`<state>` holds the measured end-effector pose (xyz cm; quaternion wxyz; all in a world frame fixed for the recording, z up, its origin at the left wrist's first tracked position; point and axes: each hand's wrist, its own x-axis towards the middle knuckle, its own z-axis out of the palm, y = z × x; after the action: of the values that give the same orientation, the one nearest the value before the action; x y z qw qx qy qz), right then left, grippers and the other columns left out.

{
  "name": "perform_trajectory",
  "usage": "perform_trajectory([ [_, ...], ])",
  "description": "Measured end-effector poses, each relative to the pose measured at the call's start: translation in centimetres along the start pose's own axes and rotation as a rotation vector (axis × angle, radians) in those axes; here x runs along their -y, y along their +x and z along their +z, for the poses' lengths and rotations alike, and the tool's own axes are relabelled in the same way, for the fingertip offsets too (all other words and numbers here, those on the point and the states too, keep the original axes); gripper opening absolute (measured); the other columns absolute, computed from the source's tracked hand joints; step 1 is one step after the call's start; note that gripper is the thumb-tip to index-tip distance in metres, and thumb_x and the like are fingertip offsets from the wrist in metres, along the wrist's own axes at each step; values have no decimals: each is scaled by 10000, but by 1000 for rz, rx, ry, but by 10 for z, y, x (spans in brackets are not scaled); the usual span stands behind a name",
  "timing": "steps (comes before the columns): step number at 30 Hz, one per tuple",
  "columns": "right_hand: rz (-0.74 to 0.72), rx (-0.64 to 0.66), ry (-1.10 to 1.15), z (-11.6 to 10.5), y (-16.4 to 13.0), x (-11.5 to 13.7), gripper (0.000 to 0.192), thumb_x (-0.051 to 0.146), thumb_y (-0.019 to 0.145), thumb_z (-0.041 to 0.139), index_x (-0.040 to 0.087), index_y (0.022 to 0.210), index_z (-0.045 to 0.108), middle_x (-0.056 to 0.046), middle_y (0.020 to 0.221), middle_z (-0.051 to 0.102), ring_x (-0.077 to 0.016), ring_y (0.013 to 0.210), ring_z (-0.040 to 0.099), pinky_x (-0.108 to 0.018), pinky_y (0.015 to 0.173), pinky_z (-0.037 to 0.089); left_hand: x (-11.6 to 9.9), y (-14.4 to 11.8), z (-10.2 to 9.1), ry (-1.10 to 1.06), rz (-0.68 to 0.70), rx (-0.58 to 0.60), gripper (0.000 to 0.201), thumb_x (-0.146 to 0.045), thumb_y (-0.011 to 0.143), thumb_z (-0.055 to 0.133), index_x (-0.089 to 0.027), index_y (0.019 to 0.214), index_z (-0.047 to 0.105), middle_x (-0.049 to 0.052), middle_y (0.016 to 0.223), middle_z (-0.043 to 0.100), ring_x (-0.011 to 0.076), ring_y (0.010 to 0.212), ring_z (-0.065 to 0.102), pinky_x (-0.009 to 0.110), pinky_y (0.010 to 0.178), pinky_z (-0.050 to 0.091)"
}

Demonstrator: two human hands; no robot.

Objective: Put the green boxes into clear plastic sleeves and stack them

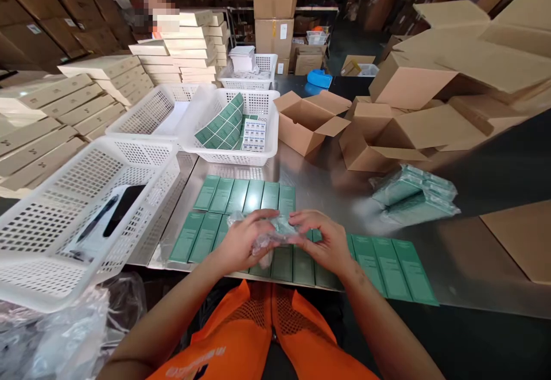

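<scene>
Crumpled clear plastic film (278, 229) is stretched between my two hands above the table's front edge. My left hand (246, 242) grips its left end, fingers curled round it. The other end is pinched between the thumb and fingers of my right hand (325, 241). Whether anything lies inside the film, I cannot tell. Below my hands, flat green boxes (190, 236) lie in two rows on the metal table (321, 182); my hands hide some of them. To the right sits a bundle of green boxes (415, 193) wrapped in clear plastic.
White baskets (150, 205) stand at the left, one holding a phone, a pen and paper. Another basket (241, 157) contains green label sheets (224, 130). Open cartons (301, 119) fill the back right. Stacked pale boxes (64, 104) rise far left, with a person behind them.
</scene>
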<state>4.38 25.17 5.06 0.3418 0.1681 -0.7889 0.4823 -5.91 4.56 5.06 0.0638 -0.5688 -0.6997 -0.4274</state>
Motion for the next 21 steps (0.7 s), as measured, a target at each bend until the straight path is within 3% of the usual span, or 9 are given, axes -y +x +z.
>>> perform_trajectory([
  [2,121,-42,50,4,-6,-5,339,327,796,826,265,1066,630,-57,1044,719,-198,894,712,-279,646,603,3,-6,11,-178,-132,-76,484,-325,874,707,-236,1291,478,150,1326,616,269,1180,638,360,841,581],
  [4,240,-12,47,9,-13,-9,477,407,765,842,266,1160,615,-64,1070,702,-172,776,697,-264,585,593,4,-12,19,-296,-278,-124,679,-379,853,735,-233,1404,365,154,1267,640,252,1049,684,329,750,584],
  [7,365,101,-23,17,-20,-13,508,452,795,802,259,1220,600,-55,1052,713,-143,646,666,-282,591,601,4,-15,23,-276,-438,-93,695,-426,835,746,-211,1403,407,103,1086,694,168,721,677,267,599,531],
  [9,391,148,-80,20,-22,-13,524,452,820,778,262,1264,575,-52,1048,722,-153,647,675,-288,586,602,4,-15,22,-221,-434,-80,596,-442,823,752,-207,1317,514,78,1023,705,161,700,666,266,604,524],
  [11,326,144,-157,20,-21,-11,552,449,840,761,271,1314,544,-59,1058,727,-188,741,710,-307,624,612,4,-16,21,-177,-369,-105,482,-456,832,738,-207,1214,582,67,997,716,180,777,688,275,653,542],
  [13,144,90,-226,17,-19,-7,519,417,864,746,277,1320,542,-83,1120,716,-230,919,720,-347,732,622,4,-19,23,-130,-323,-171,401,-475,850,715,-202,1119,600,67,986,728,187,814,706,283,683,559],
  [17,-241,2,-310,10,-15,-1,172,202,925,651,274,1079,676,-75,1108,706,-231,1089,668,-379,878,588,7,-27,32,18,-197,-330,232,-405,889,686,-204,878,571,79,1000,737,197,878,729,287,705,578],
  [21,-301,-39,-370,9,-17,1,152,144,942,598,245,959,711,-58,947,720,-205,1020,675,-345,827,595,9,-31,38,199,-24,-244,103,-242,935,607,-207,839,621,114,1175,711,206,1002,719,284,747,587],
])
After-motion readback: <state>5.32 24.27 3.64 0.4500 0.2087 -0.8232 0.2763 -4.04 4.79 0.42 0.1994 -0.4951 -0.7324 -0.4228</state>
